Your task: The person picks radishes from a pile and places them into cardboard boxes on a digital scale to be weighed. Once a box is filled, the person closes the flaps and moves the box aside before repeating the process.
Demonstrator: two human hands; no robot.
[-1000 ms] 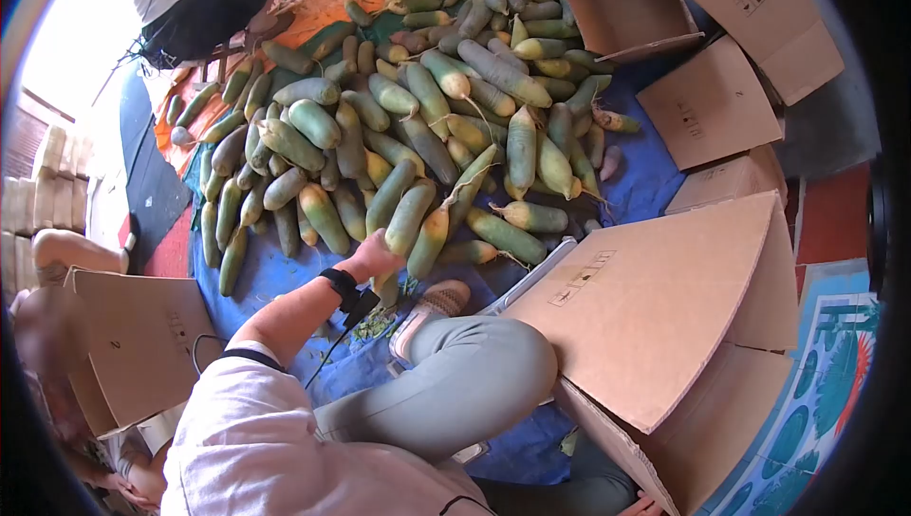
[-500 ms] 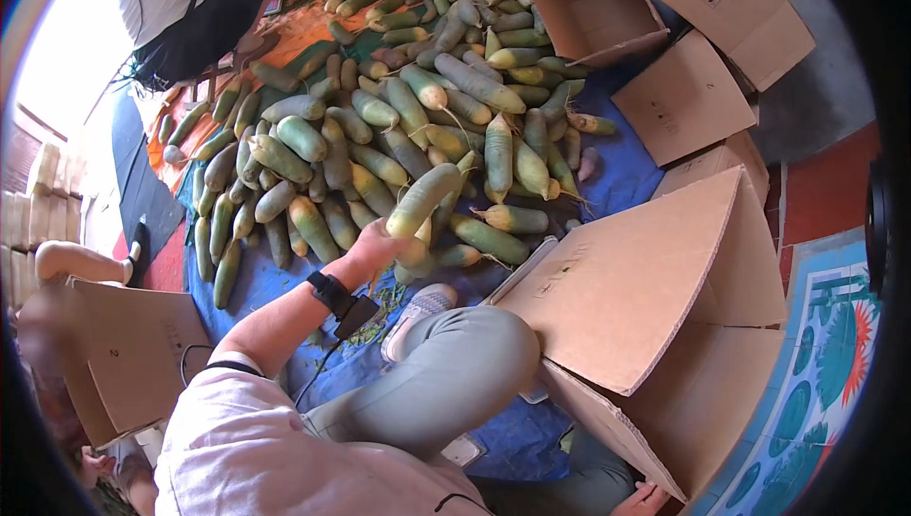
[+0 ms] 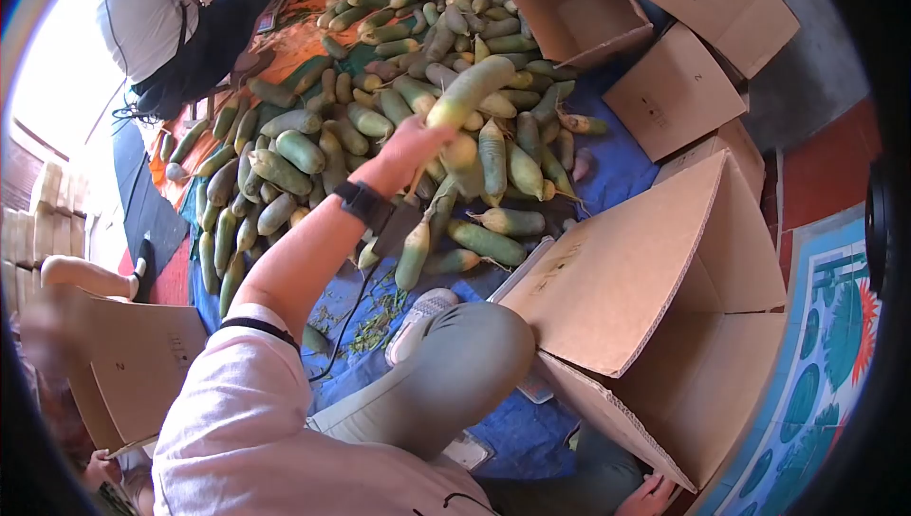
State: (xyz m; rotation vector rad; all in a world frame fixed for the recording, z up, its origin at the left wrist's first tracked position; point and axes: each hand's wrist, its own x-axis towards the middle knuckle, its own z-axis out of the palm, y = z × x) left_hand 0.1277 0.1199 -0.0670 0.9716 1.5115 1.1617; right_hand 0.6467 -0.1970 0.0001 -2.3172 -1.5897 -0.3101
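Note:
My left hand (image 3: 418,144), with a black band on its wrist, is closed round a long green radish (image 3: 474,89) with a yellowish end. A second pale radish (image 3: 461,153) hangs against the fingers, partly blurred. Both are above a big pile of green radishes (image 3: 280,171). At the bottom right, my right hand (image 3: 647,495) has its fingers bent at the lower edge of a large open cardboard box (image 3: 607,279). That box lies on its side beside my bent knee, with its inside showing.
Blue sheeting (image 3: 522,435) lies under the pile, with leaf scraps near my shoe (image 3: 418,322). More cardboard boxes (image 3: 674,94) stand at the upper right. A co-worker in a light top (image 3: 147,13) is at the upper left. Another person's hand (image 3: 100,469) is by the left box (image 3: 142,355).
My left hand has moved up and to the right over the pile with the radishes. The view has shifted slightly. My right hand has stayed by the box edge.

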